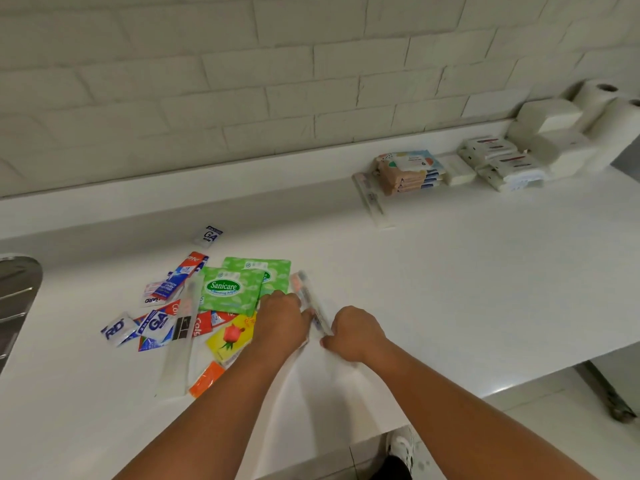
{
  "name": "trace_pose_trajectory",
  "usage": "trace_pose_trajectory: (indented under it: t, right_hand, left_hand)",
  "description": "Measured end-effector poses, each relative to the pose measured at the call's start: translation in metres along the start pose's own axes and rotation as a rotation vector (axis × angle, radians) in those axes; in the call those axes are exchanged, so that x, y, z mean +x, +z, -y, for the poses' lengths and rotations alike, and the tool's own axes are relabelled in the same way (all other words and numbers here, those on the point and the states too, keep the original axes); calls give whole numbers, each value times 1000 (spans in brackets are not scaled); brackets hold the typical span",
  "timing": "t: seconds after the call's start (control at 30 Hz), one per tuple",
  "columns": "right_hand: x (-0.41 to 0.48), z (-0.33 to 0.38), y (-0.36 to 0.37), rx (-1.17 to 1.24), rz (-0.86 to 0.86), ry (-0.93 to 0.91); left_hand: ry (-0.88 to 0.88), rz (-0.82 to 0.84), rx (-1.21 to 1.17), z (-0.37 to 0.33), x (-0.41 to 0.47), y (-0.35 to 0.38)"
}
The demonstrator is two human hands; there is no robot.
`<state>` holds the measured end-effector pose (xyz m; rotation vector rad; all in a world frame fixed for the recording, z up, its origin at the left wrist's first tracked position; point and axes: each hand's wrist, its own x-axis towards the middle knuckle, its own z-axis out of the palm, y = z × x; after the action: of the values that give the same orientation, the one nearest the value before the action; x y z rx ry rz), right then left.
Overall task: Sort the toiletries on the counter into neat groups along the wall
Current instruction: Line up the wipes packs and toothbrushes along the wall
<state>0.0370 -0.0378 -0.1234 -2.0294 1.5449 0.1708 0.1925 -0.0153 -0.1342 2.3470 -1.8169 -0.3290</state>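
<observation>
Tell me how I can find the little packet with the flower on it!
Look at the white counter and find the messy pile of small packets near the metal sink. On the near side of the green Sanicare wipes packs, beside the left hand, lies a flat yellow sachet. It is the only yellow one, printed with a red rose.

Ribbed steel drainboard (pixel 15 299), far left edge of view. White shoe (pixel 401 445) with dark spots, standing on pale floor tiles (pixel 540 420) at bottom. Grey metal leg with caster (pixel 606 393), lower right, on the same floor.
</observation>
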Motion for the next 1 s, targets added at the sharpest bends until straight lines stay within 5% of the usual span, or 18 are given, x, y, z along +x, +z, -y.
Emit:
trace_pose_trajectory:
  t: [0.37, 0.67, 1.0]
  right_hand:
    - [9, -13, -20, 736, 18, 49]
    - [43, -49, -62, 694, -37, -34]
    - [116, -114, -119, 447, -217, -165]
  left_hand:
    - [-58, 58, -423, -21, 6, -17]
    - [-248, 230, -1153, -70, 50, -23]
    - [-470, 63, -1253, -123, 137, -1]
